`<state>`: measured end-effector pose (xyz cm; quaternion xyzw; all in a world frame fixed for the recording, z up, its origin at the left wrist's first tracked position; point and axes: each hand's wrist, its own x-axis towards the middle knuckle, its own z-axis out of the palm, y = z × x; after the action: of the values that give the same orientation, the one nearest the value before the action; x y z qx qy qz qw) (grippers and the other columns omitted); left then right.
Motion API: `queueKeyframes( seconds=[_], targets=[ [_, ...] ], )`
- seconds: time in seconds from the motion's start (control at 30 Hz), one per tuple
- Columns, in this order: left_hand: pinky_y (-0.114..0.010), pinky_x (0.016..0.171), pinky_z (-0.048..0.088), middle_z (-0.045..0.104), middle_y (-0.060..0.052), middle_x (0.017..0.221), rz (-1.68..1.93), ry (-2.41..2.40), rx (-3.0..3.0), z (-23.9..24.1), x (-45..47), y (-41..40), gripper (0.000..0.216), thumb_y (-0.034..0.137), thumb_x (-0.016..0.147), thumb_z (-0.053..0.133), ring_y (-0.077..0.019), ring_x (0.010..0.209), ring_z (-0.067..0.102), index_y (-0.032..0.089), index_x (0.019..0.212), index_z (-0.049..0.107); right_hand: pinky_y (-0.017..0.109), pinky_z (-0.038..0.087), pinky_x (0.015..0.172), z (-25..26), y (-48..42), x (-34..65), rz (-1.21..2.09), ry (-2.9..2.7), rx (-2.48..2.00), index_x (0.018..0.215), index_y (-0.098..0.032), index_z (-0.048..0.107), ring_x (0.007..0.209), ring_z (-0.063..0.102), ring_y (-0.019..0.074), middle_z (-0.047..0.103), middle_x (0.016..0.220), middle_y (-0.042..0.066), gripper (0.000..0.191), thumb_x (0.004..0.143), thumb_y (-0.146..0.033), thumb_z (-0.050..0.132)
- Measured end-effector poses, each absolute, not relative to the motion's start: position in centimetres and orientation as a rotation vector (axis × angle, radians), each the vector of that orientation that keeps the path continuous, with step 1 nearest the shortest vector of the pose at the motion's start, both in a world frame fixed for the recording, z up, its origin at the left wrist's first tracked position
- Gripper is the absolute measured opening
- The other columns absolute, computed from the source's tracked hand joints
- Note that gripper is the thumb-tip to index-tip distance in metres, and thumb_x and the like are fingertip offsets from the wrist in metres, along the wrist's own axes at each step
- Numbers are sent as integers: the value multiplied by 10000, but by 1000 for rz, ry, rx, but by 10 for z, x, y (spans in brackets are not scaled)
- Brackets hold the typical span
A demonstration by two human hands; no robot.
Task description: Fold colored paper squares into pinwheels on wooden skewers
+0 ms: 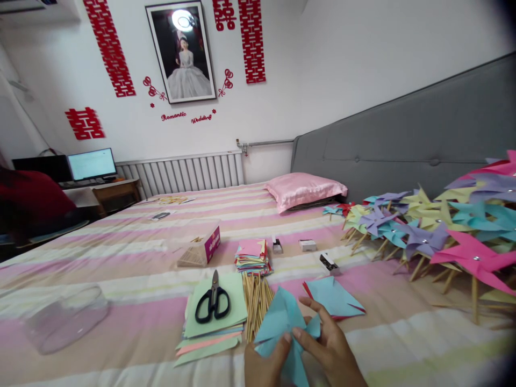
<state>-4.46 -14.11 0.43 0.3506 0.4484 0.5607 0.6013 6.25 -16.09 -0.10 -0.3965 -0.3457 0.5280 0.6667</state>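
A light blue paper pinwheel [288,317], partly folded, is held between my two hands at the bottom of the view. My left hand [266,363] grips it from the lower left, thumb pressed near its centre. From the right, my right hand [324,344] pinches the paper with its thumb by the middle and fingers behind a blade. Just behind lie wooden sticks [255,301] in a bundle. Blue and red cut paper squares [334,296] rest to the right. Black-handled scissors [213,303] lie on a stack of coloured paper sheets [209,344] at left.
Finished pinwheels [427,236] crowd the right side of the striped bed [137,344]. Behind the sticks sit small paper squares [253,257], a purple-and-white box [203,248] and small boxes [308,245]. A clear plastic container [68,322] lies left. A person in red [34,201] sits far left.
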Motion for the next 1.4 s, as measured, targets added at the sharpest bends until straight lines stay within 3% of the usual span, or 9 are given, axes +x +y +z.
queueKeyframes(
  seconds=[0.1, 0.33, 0.53, 0.67, 1.0, 1.23, 1.33, 1.4],
  targets=[
    [-236, 452, 416, 619, -35, 478, 1123, 943, 732, 2, -56, -132, 335, 397, 449, 748, -155, 459, 554, 115, 608, 659, 272, 444, 567, -1, -161, 71, 1256, -735, -950, 1123, -189, 394, 576, 569, 158, 571, 606, -49, 611, 617, -309, 714],
    [-186, 386, 279, 461, 41, 390, 876, 995, 851, -1, -71, -125, 372, 450, 426, 753, -73, 359, 407, 133, 495, 570, 256, 458, 547, -9, -159, 88, 1464, -720, -1005, 1104, -189, 482, 560, 594, 152, 633, 706, -8, 632, 529, -269, 731],
    [-223, 454, 336, 585, -52, 468, 881, 936, 1052, -3, -63, -135, 356, 413, 428, 765, -116, 437, 469, 83, 516, 664, 275, 461, 577, -7, -162, 84, 1431, -888, -1025, 1166, -189, 460, 596, 588, 168, 606, 673, -16, 730, 498, -290, 738],
    [-218, 449, 333, 576, -35, 454, 885, 984, 1098, 0, -63, -138, 266, 331, 438, 754, -103, 419, 439, 92, 498, 654, 277, 447, 601, -6, -164, 82, 1403, -996, -1022, 1197, -180, 434, 654, 579, 183, 590, 664, -16, 761, 501, -289, 721],
    [-222, 444, 353, 575, -25, 439, 882, 1085, 1136, -1, -62, -137, 126, 208, 464, 674, -102, 407, 441, 97, 476, 614, 210, 360, 486, -7, -164, 82, 1237, -1163, -1053, 1218, -155, 399, 530, 475, 118, 529, 610, -44, 734, 559, -289, 693],
    [-258, 514, 417, 649, -61, 520, 1005, 1117, 1060, 9, -68, -136, 165, 233, 493, 700, -157, 493, 538, 88, 560, 658, 281, 411, 575, -15, -156, 76, 1233, -1054, -913, 1245, -179, 326, 665, 566, 175, 606, 791, 38, 794, 579, -398, 698],
    [-268, 521, 415, 648, -68, 535, 1084, 1213, 1001, 3, -77, -127, 237, 299, 508, 717, -176, 519, 559, 82, 579, 652, 284, 417, 600, -9, -156, 80, 974, -990, -1039, 1175, -205, 421, 708, 562, 173, 591, 906, 68, 642, 622, -410, 673],
    [-272, 514, 412, 640, -58, 530, 1161, 1277, 912, -1, -83, -121, 291, 346, 500, 725, -181, 520, 563, 84, 597, 644, 268, 417, 598, -3, -159, 83, 763, -967, -1129, 1095, -208, 484, 681, 553, 162, 585, 838, 42, 489, 670, -391, 642]
  ],
)
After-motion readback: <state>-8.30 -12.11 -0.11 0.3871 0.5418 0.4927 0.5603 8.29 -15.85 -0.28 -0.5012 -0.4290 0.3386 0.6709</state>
